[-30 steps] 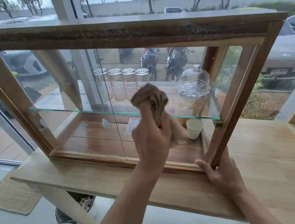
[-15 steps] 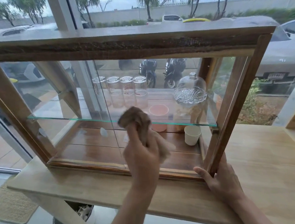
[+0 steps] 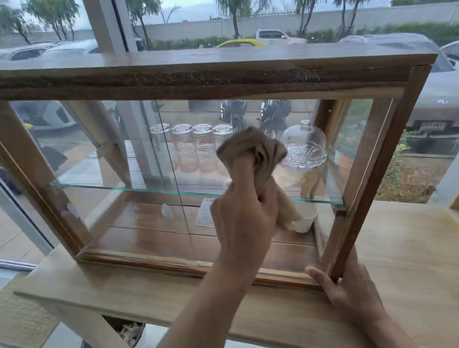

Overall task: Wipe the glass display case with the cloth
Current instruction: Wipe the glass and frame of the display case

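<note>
A wooden-framed glass display case [image 3: 204, 71] stands on a light wooden counter. My left hand [image 3: 244, 216] grips a bunched brown cloth [image 3: 255, 151] and presses it against the front glass, right of the middle, at the height of the inner glass shelf. My right hand [image 3: 348, 289] holds the case's lower right front corner post. Inside, several glass jars [image 3: 194, 145] and a glass dome [image 3: 305, 150] sit on the shelf, and a white cup [image 3: 306, 219] stands on the case floor, partly hidden by the cloth.
The wooden counter [image 3: 415, 259] runs on to the right of the case. A large window behind shows parked cars and motorbikes. A woven mat [image 3: 10, 318] lies on the floor at the lower left, and a bin [image 3: 128, 334] sits under the counter.
My left hand with the cloth went down the glass and has come back up and slightly right. My right hand stays on the corner post. The view has tilted a little.
</note>
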`<state>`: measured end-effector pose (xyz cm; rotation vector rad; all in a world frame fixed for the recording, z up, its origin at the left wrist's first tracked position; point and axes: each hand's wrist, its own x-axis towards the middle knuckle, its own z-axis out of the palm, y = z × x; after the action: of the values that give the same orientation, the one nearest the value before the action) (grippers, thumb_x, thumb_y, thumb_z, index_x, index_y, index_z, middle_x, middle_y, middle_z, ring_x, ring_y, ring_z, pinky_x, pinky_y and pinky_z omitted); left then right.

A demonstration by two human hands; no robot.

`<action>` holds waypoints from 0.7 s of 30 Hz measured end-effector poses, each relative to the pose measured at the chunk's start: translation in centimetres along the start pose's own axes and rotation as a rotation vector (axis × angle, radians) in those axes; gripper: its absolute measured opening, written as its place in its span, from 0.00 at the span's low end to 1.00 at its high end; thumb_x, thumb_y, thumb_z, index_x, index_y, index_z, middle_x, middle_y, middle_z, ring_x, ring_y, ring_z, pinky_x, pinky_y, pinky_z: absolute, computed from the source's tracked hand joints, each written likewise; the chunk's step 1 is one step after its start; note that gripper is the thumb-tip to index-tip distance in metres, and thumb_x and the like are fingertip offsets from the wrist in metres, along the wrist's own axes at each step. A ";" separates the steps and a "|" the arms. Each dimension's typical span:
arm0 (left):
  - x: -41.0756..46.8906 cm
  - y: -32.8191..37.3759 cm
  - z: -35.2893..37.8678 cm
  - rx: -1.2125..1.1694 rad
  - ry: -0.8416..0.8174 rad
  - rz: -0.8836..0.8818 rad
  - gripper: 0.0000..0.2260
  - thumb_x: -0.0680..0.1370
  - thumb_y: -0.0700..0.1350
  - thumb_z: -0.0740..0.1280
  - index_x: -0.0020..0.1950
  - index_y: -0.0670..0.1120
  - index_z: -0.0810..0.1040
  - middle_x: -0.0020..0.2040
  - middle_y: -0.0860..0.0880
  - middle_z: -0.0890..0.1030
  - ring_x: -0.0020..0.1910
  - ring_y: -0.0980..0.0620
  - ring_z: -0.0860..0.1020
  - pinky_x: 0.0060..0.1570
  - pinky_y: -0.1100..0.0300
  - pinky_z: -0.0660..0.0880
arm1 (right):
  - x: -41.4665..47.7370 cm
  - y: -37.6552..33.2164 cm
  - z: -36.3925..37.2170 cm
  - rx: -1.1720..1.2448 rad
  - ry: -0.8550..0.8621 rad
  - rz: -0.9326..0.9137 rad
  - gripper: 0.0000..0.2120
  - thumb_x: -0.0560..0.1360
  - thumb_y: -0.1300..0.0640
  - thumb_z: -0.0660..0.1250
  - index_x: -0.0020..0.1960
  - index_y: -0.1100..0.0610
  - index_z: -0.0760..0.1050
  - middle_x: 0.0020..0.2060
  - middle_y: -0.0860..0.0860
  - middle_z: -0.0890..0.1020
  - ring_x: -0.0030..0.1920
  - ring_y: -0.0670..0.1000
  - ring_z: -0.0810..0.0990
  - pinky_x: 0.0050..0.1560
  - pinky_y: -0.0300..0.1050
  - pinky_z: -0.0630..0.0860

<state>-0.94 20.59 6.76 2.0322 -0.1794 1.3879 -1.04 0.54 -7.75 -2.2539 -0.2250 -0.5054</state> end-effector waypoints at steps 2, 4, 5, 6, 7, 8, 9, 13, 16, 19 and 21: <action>2.9 -1.7 -1.3 -0.009 0.200 -0.067 0.14 0.77 0.45 0.64 0.60 0.41 0.74 0.33 0.43 0.81 0.35 0.46 0.74 0.31 0.60 0.64 | 0.0 0.0 -0.1 0.004 -0.001 0.003 0.32 0.63 0.36 0.68 0.59 0.51 0.64 0.31 0.54 0.80 0.31 0.53 0.79 0.31 0.50 0.76; 2.1 -3.3 -2.3 -0.021 0.282 -0.176 0.17 0.78 0.45 0.65 0.62 0.36 0.75 0.38 0.40 0.83 0.39 0.46 0.75 0.33 0.62 0.64 | 0.0 -0.1 0.0 0.011 -0.013 0.000 0.32 0.65 0.34 0.68 0.61 0.50 0.63 0.31 0.54 0.80 0.31 0.53 0.80 0.31 0.50 0.77; 0.8 -2.9 -2.3 -0.038 0.220 -0.195 0.17 0.78 0.45 0.64 0.63 0.36 0.75 0.38 0.41 0.83 0.37 0.46 0.75 0.33 0.62 0.65 | 0.0 -0.1 0.0 0.011 -0.016 -0.001 0.32 0.65 0.33 0.67 0.61 0.50 0.63 0.32 0.54 0.80 0.32 0.53 0.80 0.31 0.50 0.77; -0.8 -2.0 -1.8 -0.051 0.109 -0.169 0.17 0.77 0.46 0.64 0.64 0.39 0.74 0.35 0.42 0.82 0.32 0.47 0.76 0.30 0.60 0.67 | 0.0 0.0 0.0 0.006 -0.015 0.005 0.32 0.65 0.32 0.67 0.60 0.50 0.63 0.31 0.53 0.80 0.31 0.53 0.80 0.30 0.50 0.77; -2.1 -0.8 -1.0 -0.052 -0.011 -0.102 0.16 0.77 0.46 0.63 0.63 0.43 0.72 0.33 0.44 0.81 0.28 0.46 0.76 0.27 0.57 0.69 | 0.0 0.0 0.0 0.000 -0.013 0.016 0.33 0.64 0.31 0.66 0.59 0.50 0.63 0.31 0.53 0.80 0.31 0.53 0.79 0.30 0.51 0.77; -2.6 0.3 -0.3 -0.040 -0.094 -0.016 0.15 0.76 0.46 0.62 0.62 0.46 0.70 0.32 0.45 0.80 0.27 0.46 0.76 0.25 0.58 0.70 | 0.0 0.0 -0.1 -0.001 -0.011 0.027 0.34 0.63 0.29 0.65 0.58 0.50 0.63 0.30 0.53 0.80 0.31 0.52 0.79 0.30 0.51 0.76; -2.0 0.9 0.2 -0.038 -0.112 0.061 0.14 0.76 0.46 0.63 0.61 0.47 0.69 0.32 0.46 0.79 0.26 0.46 0.76 0.24 0.59 0.69 | 0.0 0.0 -0.1 0.000 -0.010 0.035 0.36 0.62 0.26 0.63 0.58 0.49 0.63 0.30 0.53 0.80 0.31 0.52 0.79 0.30 0.50 0.76; 2.7 -1.8 -1.4 -0.012 0.168 -0.017 0.14 0.77 0.44 0.66 0.61 0.42 0.74 0.34 0.45 0.81 0.33 0.48 0.74 0.30 0.61 0.65 | 0.0 0.0 0.0 0.012 -0.027 0.038 0.41 0.60 0.22 0.60 0.60 0.50 0.64 0.32 0.53 0.81 0.32 0.52 0.80 0.33 0.50 0.77; -0.6 -2.4 -1.4 -0.033 0.151 -0.148 0.16 0.77 0.44 0.65 0.63 0.39 0.73 0.38 0.41 0.83 0.35 0.46 0.76 0.31 0.59 0.66 | -0.2 -0.1 -0.1 0.034 -0.037 0.040 0.39 0.61 0.24 0.62 0.60 0.50 0.63 0.35 0.57 0.81 0.35 0.56 0.80 0.34 0.53 0.79; -3.7 -0.2 0.8 -0.034 -0.117 -0.050 0.12 0.75 0.46 0.63 0.57 0.48 0.69 0.32 0.45 0.80 0.28 0.43 0.77 0.25 0.59 0.68 | -0.1 -0.3 -0.2 0.023 -0.053 0.064 0.35 0.64 0.31 0.67 0.61 0.50 0.62 0.34 0.56 0.81 0.35 0.55 0.80 0.34 0.55 0.79; -2.9 0.2 1.3 -0.035 -0.132 0.005 0.10 0.74 0.47 0.62 0.54 0.49 0.67 0.31 0.46 0.79 0.27 0.42 0.77 0.22 0.58 0.71 | -0.1 -0.4 -0.3 -0.004 -0.039 0.083 0.35 0.63 0.29 0.65 0.60 0.51 0.63 0.31 0.53 0.80 0.32 0.52 0.80 0.33 0.55 0.78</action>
<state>-1.24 18.91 4.05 2.0968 -0.2645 1.2451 -1.33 0.60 -7.34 -2.2678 -0.1499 -0.4189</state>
